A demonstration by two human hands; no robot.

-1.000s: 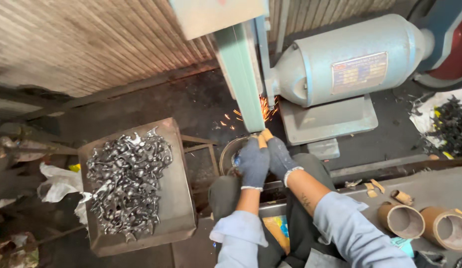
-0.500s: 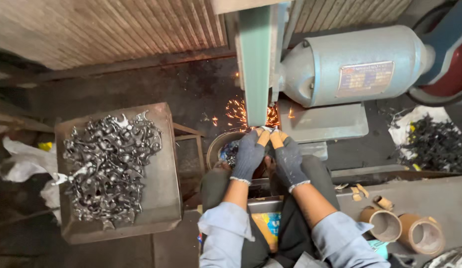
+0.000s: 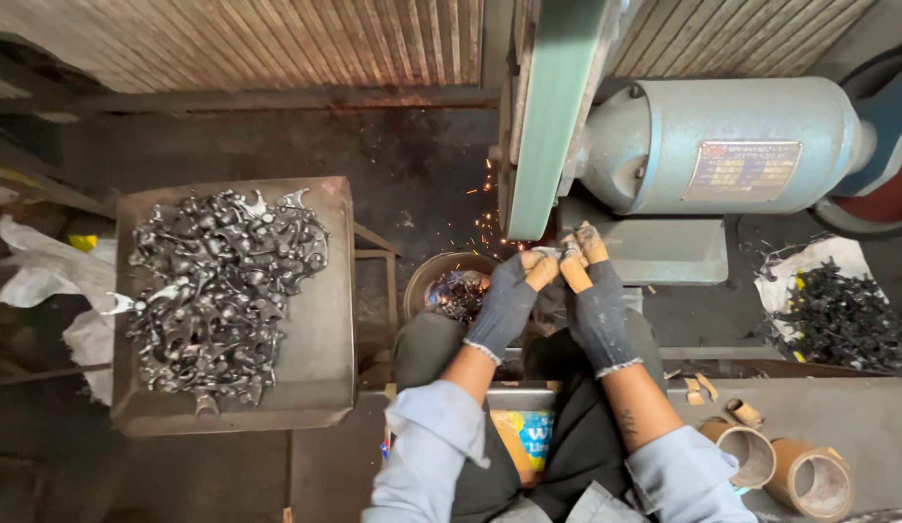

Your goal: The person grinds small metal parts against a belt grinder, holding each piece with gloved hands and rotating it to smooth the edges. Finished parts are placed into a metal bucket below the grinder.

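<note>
Square metal tray at left, heaped w/ dark cast metal pieces. Round bowl by the knees holds more. Left hand & right hand, gloved, fingers closed on a small workpiece under the green belt guard, sparks flying. Rectangular label plate on blue-grey motor. Cardboard tubes on bench at right.
</note>
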